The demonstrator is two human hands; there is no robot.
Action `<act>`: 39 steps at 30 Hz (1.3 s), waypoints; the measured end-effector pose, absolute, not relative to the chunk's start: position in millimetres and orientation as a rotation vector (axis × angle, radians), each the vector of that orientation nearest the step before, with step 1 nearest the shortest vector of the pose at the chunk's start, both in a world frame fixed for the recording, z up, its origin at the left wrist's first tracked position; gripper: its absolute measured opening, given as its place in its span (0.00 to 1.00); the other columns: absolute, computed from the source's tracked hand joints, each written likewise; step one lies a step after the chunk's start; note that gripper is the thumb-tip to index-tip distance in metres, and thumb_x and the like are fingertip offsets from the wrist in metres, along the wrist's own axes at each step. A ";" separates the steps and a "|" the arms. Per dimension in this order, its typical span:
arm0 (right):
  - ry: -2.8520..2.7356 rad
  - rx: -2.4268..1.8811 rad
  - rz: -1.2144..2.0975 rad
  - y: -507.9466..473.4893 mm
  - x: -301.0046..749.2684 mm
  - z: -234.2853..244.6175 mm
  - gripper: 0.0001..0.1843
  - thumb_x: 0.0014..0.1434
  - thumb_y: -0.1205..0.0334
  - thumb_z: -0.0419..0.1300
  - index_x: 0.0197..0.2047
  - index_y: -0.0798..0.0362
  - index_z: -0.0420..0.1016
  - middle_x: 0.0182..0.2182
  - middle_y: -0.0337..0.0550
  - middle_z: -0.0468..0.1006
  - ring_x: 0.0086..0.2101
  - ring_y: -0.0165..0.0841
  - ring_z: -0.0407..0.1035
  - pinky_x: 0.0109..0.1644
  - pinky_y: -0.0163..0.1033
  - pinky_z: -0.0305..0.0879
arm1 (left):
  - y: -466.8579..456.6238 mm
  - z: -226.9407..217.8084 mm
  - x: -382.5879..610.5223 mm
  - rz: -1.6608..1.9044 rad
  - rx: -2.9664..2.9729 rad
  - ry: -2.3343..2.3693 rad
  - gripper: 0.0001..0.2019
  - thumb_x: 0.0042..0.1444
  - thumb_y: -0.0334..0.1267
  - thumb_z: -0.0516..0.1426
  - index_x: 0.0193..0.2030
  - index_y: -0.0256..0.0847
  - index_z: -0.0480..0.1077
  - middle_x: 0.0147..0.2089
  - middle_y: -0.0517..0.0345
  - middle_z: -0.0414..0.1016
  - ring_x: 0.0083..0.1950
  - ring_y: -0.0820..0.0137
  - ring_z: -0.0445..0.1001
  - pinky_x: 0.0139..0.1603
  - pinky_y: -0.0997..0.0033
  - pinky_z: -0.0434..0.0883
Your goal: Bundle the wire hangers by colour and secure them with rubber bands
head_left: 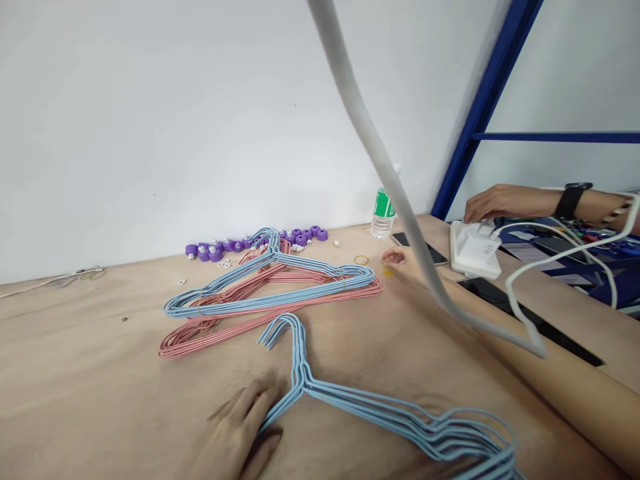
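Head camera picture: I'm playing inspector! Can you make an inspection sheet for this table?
Surface: tan table.
Job's things: blue hangers in front; more blue hangers lying across pink hangers.
Clutter: purple caps, water bottle, phone, rubber band.
Grippers: left hand at the front blue hangers, grip unclear; right hand open, nothing seen held.
Cables: gray cable hanging across the view; white cable near white adapter.
Surroundings: white wall, blue metal frame, another person's hand on the adapter.
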State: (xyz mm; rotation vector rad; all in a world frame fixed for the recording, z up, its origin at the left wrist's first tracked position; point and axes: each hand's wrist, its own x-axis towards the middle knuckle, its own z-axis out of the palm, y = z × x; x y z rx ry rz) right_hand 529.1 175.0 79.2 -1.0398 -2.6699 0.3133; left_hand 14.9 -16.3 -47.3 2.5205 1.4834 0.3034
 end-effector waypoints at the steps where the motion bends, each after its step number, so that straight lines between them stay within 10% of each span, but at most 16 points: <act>1: -2.671 -1.035 0.318 175.6 529.2 79.1 0.17 0.49 0.47 0.57 0.21 0.46 0.80 0.20 0.45 0.77 0.20 0.40 0.71 0.21 0.42 0.66 | -16.6 -46.2 14.9 0.307 2.521 1.486 0.17 0.51 0.40 0.52 0.49 0.53 0.66 0.49 0.61 0.72 0.44 0.64 0.74 0.43 0.71 0.73; 20: -2.462 -1.238 0.403 160.3 516.7 84.3 0.23 0.39 0.36 0.58 0.15 0.47 0.75 0.19 0.48 0.76 0.20 0.40 0.69 0.21 0.43 0.65 | -22.1 -26.8 18.3 0.333 2.644 1.454 0.15 0.56 0.40 0.50 0.50 0.48 0.64 0.49 0.60 0.72 0.45 0.69 0.74 0.45 0.75 0.72; 26: -2.243 -1.351 0.374 139.5 449.0 68.4 0.19 0.48 0.48 0.56 0.14 0.49 0.70 0.14 0.42 0.71 0.17 0.32 0.65 0.22 0.37 0.64 | -25.5 -12.9 13.1 0.412 2.802 1.417 0.17 0.57 0.45 0.49 0.53 0.47 0.60 0.49 0.59 0.72 0.45 0.68 0.74 0.42 0.77 0.72; 32: -2.097 -1.264 0.305 126.9 325.5 11.2 0.13 0.55 0.61 0.50 0.40 0.53 0.73 0.39 0.47 0.76 0.36 0.35 0.71 0.38 0.40 0.68 | 12.4 37.1 7.7 0.566 2.718 1.641 0.21 0.58 0.51 0.42 0.51 0.44 0.63 0.49 0.54 0.71 0.49 0.64 0.71 0.47 0.68 0.70; 39: -2.315 -1.021 0.382 134.4 299.9 13.0 0.13 0.47 0.75 0.51 0.24 0.51 0.73 0.28 0.40 0.77 0.31 0.33 0.70 0.39 0.39 0.67 | 116.0 59.2 9.2 0.256 2.427 2.120 0.25 0.50 0.47 0.46 0.50 0.32 0.62 0.54 0.40 0.65 0.56 0.54 0.62 0.53 0.56 0.61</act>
